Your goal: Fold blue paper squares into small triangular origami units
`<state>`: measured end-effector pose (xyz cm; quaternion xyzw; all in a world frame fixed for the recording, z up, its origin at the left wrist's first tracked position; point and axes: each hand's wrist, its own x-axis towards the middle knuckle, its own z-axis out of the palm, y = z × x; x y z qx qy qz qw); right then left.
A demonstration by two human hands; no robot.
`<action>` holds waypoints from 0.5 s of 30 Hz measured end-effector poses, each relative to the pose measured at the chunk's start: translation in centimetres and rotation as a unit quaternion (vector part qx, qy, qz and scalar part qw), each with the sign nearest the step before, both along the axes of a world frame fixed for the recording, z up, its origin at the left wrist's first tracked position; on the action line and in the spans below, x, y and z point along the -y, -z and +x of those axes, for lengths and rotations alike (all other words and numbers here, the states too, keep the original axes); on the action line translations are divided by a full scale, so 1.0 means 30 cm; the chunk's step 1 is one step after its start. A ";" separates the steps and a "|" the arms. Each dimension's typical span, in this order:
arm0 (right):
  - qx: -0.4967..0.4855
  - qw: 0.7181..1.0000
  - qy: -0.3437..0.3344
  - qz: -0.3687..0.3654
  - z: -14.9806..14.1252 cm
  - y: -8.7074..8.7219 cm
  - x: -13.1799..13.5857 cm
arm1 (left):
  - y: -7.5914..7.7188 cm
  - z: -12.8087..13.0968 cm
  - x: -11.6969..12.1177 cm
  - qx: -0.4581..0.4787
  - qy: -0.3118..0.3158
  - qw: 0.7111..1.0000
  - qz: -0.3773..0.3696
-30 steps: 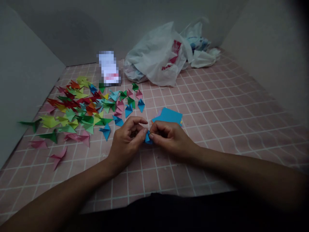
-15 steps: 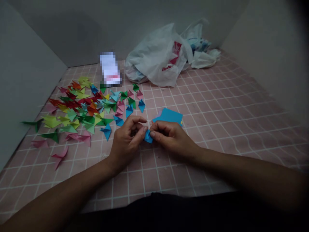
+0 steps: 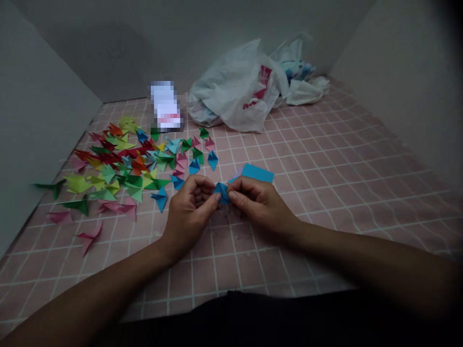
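Between my hands is a small folded blue paper [image 3: 222, 192], held up over the checked cloth. My left hand [image 3: 191, 205] pinches its left side between thumb and curled fingers. On its right side my right hand [image 3: 258, 200] grips it with thumb and forefinger. Just behind my right hand lies a stack of square paper sheets [image 3: 257, 172], blue on top with a pale purple edge showing. Several folded blue origami cranes [image 3: 159, 198] lie left of my left hand. Fingertips hide part of the paper being held.
Many colourful origami cranes [image 3: 133, 180] spread over the left of the pink checked cloth [image 3: 325, 183]. A phone [image 3: 166, 107] with a lit, blurred screen rests behind them. White plastic bags [image 3: 235, 86] sit at the back, near grey walls [image 3: 408, 96].
The blue paper has turned and risen slightly between my fingers, showing more of its pointed top. My left fingers have curled in closer. The cranes and bags stay in place.
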<state>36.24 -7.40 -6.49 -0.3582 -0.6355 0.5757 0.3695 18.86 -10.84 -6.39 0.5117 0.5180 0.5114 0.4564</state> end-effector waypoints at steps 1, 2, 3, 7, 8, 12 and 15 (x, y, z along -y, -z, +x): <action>-0.001 1.000 -0.001 0.004 0.000 0.002 0.000 | -0.003 0.001 0.000 0.004 -0.002 1.000 -0.004; 0.000 1.000 -0.001 0.009 0.000 0.003 -0.001 | -0.006 0.002 -0.001 0.006 -0.003 1.000 -0.008; 0.001 1.000 -0.001 0.015 0.000 0.005 -0.001 | -0.009 0.003 -0.001 0.004 -0.005 1.000 -0.011; 0.020 0.999 -0.003 0.050 0.000 0.010 -0.001 | -0.011 0.000 0.001 -0.012 0.001 1.000 -0.012; 0.027 0.998 -0.002 0.060 0.001 0.011 -0.001 | -0.010 -0.001 0.003 -0.013 0.006 1.000 -0.010; 0.047 0.994 0.008 0.097 0.002 0.015 0.000 | -0.001 -0.002 0.006 -0.017 0.017 1.000 0.003; 0.057 0.989 0.037 0.134 0.001 0.020 -0.002 | 0.009 -0.006 0.004 -0.034 0.019 0.999 0.022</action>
